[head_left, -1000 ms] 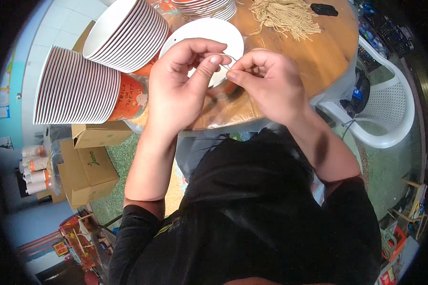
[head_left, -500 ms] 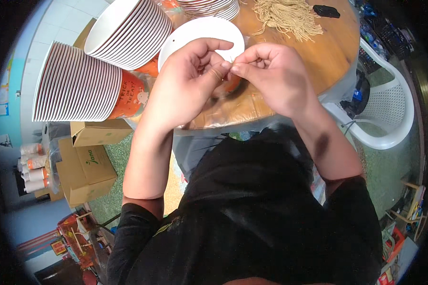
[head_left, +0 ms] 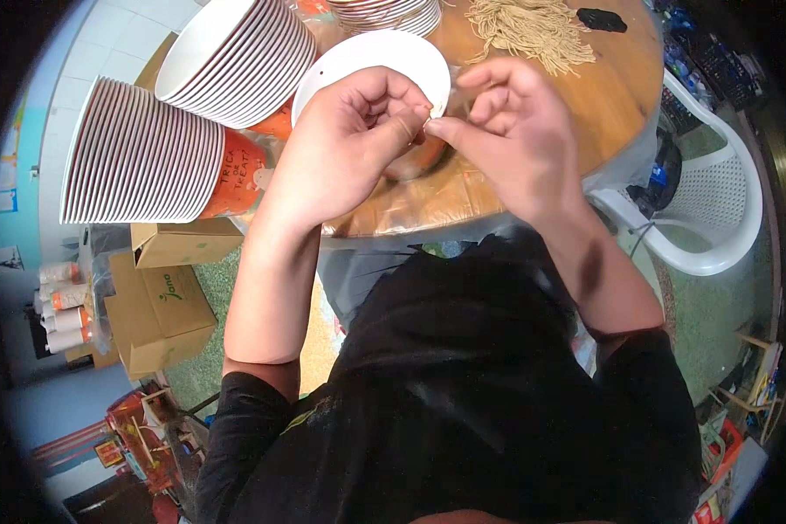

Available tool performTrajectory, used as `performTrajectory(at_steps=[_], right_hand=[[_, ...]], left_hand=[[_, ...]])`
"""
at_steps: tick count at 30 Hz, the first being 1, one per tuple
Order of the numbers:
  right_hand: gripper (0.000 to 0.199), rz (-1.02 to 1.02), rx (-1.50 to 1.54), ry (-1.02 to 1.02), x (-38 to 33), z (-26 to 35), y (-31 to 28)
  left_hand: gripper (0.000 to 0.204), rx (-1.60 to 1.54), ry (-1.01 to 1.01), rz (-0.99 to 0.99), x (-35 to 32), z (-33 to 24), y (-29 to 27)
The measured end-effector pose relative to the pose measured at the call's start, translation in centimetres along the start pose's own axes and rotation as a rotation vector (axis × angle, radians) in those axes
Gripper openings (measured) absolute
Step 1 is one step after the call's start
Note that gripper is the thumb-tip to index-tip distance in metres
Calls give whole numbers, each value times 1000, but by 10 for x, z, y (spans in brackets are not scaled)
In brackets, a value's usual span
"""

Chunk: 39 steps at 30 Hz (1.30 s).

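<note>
- Both hands have drifted a bit toward the table since half a second ago.
- Left hand (head_left: pixel 349 144) and right hand (head_left: pixel 506 131) pinch a tiny pale piece (head_left: pixel 429 113) together, fingers narrow.
- It's still above the white plate (head_left: pixel 358 57).

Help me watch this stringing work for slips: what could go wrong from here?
1. The left hand and right hand pinch something tiny over the white paper bowl; it could slip from the fingers.
2. The tilted bowl stacks lean beside the left forearm; a nudge might topple them.
</note>
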State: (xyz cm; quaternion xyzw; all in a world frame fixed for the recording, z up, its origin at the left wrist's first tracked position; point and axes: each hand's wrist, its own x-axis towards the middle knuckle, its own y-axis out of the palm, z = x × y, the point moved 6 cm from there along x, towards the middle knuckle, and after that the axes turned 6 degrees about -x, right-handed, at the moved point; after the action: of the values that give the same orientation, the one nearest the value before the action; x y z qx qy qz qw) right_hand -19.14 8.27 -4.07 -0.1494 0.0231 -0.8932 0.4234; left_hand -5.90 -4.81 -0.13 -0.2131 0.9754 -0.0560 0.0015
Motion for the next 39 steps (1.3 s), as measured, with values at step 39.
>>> performTrajectory(at_steps=[39], right_hand=[[7, -135, -267, -302, -2, 22, 7]], left_hand=[[7, 60, 222, -154, -9, -8, 5]])
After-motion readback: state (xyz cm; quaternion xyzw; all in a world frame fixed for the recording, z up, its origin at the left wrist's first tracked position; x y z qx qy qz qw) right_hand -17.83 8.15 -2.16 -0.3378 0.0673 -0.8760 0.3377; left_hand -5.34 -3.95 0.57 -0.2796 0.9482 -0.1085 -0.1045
